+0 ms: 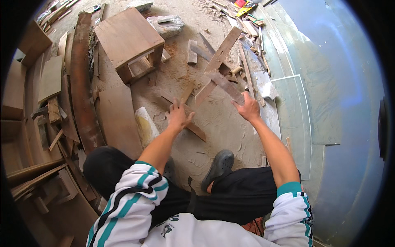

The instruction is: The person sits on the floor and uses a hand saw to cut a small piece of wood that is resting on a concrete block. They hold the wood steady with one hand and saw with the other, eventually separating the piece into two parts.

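Floor: box toward far-left corner, panel on its near side, plank left of both. Mid-floor, strip under left hand; second strip in right hand, to its right. Scrap pile toward far-right corner, sheet along right edge.

On the dusty floor, the near end of a brown board is gripped by the right hand. A narrow slat is partly covered by the left hand; whether it is grasped cannot be told. A wooden box is seen at the far left, and near the left hand a yellow-stained block is seen. The right side is lined with glass-like sheets, beside which 1 white block is placed.
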Available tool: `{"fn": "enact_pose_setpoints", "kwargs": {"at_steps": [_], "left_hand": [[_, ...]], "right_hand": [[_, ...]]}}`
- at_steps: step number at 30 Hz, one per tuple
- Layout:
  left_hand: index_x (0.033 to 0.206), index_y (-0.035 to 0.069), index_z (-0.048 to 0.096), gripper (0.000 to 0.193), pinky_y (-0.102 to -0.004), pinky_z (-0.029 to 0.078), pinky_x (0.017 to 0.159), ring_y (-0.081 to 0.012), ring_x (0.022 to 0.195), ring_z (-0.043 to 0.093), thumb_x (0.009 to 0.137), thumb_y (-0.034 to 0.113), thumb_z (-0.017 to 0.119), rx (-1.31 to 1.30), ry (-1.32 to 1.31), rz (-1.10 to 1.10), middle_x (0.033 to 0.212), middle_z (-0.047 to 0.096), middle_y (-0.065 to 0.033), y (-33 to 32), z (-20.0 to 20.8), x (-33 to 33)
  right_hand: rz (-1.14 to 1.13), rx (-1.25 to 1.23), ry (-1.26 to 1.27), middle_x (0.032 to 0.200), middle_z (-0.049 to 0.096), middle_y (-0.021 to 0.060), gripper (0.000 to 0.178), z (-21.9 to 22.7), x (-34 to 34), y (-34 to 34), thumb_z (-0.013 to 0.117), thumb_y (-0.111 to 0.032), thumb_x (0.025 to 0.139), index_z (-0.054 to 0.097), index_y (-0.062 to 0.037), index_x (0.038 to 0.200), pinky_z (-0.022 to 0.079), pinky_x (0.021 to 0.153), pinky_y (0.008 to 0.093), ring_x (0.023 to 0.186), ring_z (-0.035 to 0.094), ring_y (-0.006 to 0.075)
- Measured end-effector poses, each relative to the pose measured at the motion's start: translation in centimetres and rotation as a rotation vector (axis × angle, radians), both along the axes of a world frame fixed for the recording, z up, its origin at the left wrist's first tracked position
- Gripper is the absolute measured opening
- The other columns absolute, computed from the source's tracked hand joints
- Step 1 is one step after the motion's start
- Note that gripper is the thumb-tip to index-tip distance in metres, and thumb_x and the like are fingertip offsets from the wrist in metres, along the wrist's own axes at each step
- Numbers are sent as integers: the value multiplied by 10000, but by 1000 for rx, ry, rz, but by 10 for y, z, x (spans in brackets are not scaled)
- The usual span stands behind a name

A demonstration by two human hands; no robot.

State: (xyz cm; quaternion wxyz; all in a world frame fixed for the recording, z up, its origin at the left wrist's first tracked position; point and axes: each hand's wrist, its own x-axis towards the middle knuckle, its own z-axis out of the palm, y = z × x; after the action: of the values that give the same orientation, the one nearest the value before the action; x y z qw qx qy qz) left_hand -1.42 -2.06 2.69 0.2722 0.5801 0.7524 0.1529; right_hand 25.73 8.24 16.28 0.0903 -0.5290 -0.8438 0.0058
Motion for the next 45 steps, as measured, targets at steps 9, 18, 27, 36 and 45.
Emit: {"fn": "enact_pose_setpoints", "kwargs": {"at_steps": [9,18,27,36,45], "left_hand": [[1015,46,720,426,-477,544,875,-398,994,697,984,391,473,115,-81,614,1006,720,-242,120,111,-201],[1104,105,737,584,-460,470,979,-322,1108,656,878,623,590,529,162,496,1110,725,-139,128,158,-300],[1397,98,523,676,-465,405,1064,-361,1265,494,813,389,700,402,256,453,1348,534,-191,138,119,-291],[1330,32,578,516,-458,386,1085,-423,1231,471,853,222,633,508,129,496,1279,541,-237,154,111,-285],[1363,33,529,537,-466,382,1092,-427,1265,433,868,219,622,434,101,541,1335,485,-248,173,122,-273]], "right_hand": [[-165,-178,187,594,534,54,628,14,-186,43,710,-605,845,575,-23,1043,423,445,328,540,541,148],[-129,-399,457,915,711,263,631,2,-362,-7,737,-551,824,568,20,1033,546,738,516,869,699,445],[-106,-513,1043,983,695,263,608,-42,-353,-25,646,-517,910,566,30,1162,526,841,469,955,669,435],[-351,-540,29,1348,504,194,722,-129,-202,-67,747,-488,840,505,-24,1338,388,1039,479,1276,459,375],[-391,-757,64,1277,570,244,567,-146,-184,-41,740,-360,859,527,-60,1291,455,965,496,1218,534,413]]}}
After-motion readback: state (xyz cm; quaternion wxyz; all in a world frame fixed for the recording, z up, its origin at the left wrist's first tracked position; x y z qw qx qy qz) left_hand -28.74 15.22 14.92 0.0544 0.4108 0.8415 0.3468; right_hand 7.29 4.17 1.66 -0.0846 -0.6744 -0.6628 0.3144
